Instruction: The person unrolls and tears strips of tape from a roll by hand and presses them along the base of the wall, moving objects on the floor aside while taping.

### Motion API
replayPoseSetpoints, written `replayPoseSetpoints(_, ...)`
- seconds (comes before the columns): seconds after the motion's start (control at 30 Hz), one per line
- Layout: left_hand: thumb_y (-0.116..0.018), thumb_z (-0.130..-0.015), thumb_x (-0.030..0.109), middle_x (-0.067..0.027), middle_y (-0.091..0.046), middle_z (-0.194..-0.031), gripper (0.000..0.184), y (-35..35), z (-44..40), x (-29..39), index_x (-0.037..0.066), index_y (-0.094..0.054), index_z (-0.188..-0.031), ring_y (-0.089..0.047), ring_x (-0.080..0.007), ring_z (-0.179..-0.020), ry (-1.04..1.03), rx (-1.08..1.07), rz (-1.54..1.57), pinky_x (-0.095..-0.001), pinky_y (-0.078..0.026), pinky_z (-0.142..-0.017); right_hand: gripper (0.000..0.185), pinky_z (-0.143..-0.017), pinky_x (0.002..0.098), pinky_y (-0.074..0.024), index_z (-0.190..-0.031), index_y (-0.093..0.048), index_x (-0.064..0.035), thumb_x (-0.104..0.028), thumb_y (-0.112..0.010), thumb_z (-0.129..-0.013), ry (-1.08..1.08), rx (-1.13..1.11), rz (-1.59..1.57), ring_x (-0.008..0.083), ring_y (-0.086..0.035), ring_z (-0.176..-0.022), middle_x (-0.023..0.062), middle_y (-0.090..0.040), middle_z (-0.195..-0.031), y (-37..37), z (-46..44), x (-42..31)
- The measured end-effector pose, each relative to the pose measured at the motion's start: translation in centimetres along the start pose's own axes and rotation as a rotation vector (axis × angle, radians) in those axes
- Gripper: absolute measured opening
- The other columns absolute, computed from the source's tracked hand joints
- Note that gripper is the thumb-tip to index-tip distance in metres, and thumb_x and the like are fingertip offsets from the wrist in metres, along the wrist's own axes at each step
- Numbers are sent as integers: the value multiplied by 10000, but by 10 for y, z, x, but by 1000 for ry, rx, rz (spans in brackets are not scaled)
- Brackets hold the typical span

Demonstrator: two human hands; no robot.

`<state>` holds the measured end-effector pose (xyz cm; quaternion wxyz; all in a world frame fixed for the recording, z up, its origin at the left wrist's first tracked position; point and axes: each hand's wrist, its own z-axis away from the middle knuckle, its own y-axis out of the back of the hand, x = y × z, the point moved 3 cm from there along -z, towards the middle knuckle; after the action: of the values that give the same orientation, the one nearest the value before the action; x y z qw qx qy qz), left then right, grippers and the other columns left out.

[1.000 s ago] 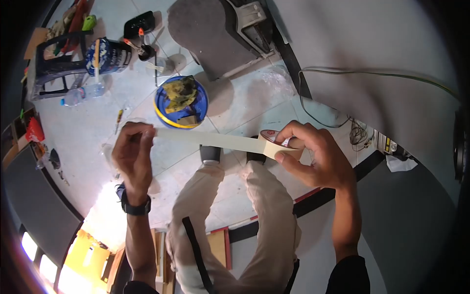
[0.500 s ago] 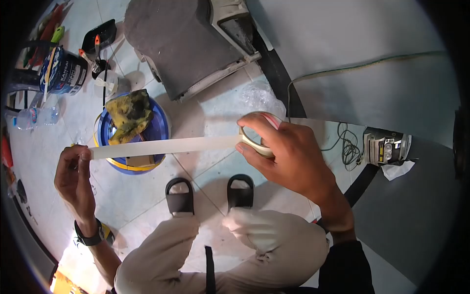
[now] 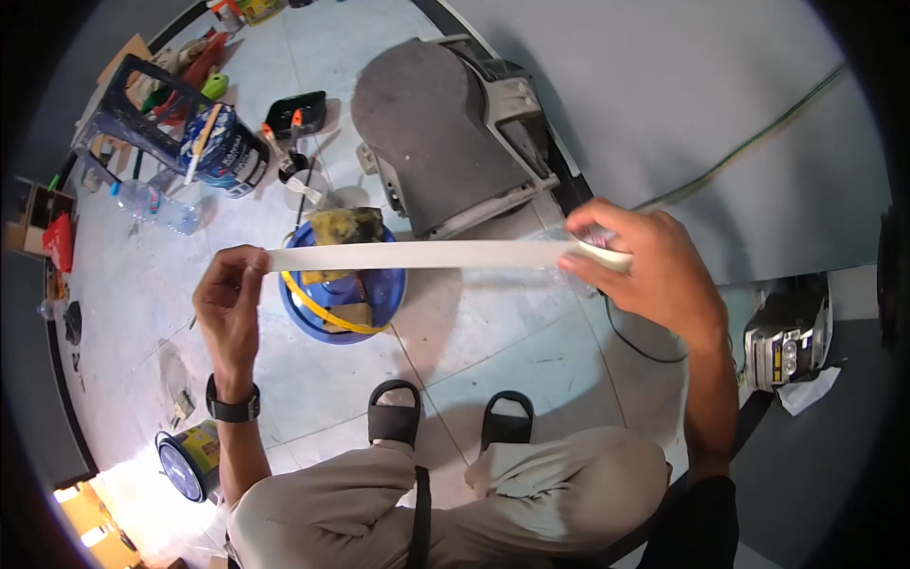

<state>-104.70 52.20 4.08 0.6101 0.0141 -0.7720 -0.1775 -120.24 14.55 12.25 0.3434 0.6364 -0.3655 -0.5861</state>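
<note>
A strip of pale masking tape [image 3: 427,254] is stretched taut and nearly level between my hands. My left hand [image 3: 230,303] pinches its free end between thumb and fingers. The tape roll [image 3: 607,256] is gripped in my right hand [image 3: 659,270], seen almost edge-on with the strip running off it. Behind the strip's left half, on the floor, stands a blue bucket [image 3: 398,294] with a yellow handle. A stained yellow sponge-like piece [image 3: 346,226] lies on it, partly covered by the tape.
A grey padded seat-like part [image 3: 417,133] lies ahead on the tiles. To its left are a paint bucket [image 3: 237,156], a black tray [image 3: 296,114] and a plastic bottle [image 3: 156,207]. A grey wall with a cable [image 3: 739,161] rises on the right, above a boxy device [image 3: 787,346].
My view has turned, and both hands with the taut tape sit farther right in it. The roll has tilted from showing its open ring to nearly edge-on.
</note>
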Motion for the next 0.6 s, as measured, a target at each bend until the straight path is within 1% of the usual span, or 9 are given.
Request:
replayPoseSetpoints(0.03,-653,-989,145,29,-640,-862,135,1,2,0,15,-684,-1008,-450,-19,-679,59,-6,26,-190,-336,-599,198,-589,300,-512,-1031,-671,-58,-172,-730,-880,-175,-169,-173,201,-696,-628,108,-723,-763,14,-2,-13)
replayPoseSetpoints(0.2,-684,-962,148,1,-669,-864,147,-5,6,-8,12,-704,-1014,-517,-40,-690,119,-138,77,-203,-392,-609,107,-542,283,-456,-926,-697,-38,-134,-716,-882,-37,-44,-267,176,-646,-570,100,-706,-733,47,3,-36)
replayPoseSetpoints(0.27,-714,-932,143,-5,-690,-853,168,-11,5,-2,19,-711,-1045,-562,-56,-706,186,-269,-221,-206,-413,-628,67,-499,290,-429,-898,-694,-52,-114,-705,-874,21,-126,-133,200,-632,-537,107,-692,-715,71,3,-62)
replayPoseSetpoints(0.3,-711,-920,131,-59,-696,-1045,254,-14,2,14,26,-684,-1150,-596,-105,-798,102,-311,-388,-241,-469,-706,67,-499,290,-429,-898,-694,-52,-114,-705,-874,18,-116,-114,200,-632,-537,107,-692,-715,83,1,-74)
replayPoseSetpoints(0.33,-711,-920,131,-59,-696,-1045,254,-20,-2,24,26,-684,-1150,-596,-105,-798,82,-309,-372,-241,-469,-706,59,-484,280,-394,-902,-705,-46,-71,-698,-850,64,-160,-102,161,-588,-505,70,-657,-655,94,-2,-88)
replayPoseSetpoints(0.4,-717,-865,74,-163,-663,-1163,337,-30,-12,62,10,-660,-1191,-643,-213,-909,-386,-67,-440,-311,-514,-772,84,-469,271,-358,-906,-716,-40,-29,-692,-826,112,-182,-64,123,-543,-473,34,-621,-595,107,-11,-104)
replayPoseSetpoints(0.47,-689,-820,-19,-187,-619,-1241,459,-49,-21,100,2,-608,-1271,-609,-304,-1153,-531,-290,-203,-390,-486,-971,56,-445,304,-338,-867,-706,-62,-52,-699,-812,261,-188,107,177,-519,-434,31,-590,-559,113,-19,-120)
replayPoseSetpoints(0.57,-787,-810,50,-168,-650,-1183,429,-105,-5,171,-20,-641,-1207,-631,-262,-1120,-470,-600,405,-378,-490,-979,43,-436,333,-344,-832,-692,-84,-92,-706,-792,307,-244,255,237,-515,-427,40,-583,-550,114,-27,-140)
replayPoseSetpoints(0.6,-787,-810,50,-168,-650,-1183,429,-119,-2,180,-20,-641,-1207,-631,-262,-1120,-469,-600,413,-378,-490,-979,44,-435,339,-348,-825,-689,-89,-102,-707,-787,304,-263,286,251,-516,-429,44,-585,-551,114,-28,-144)
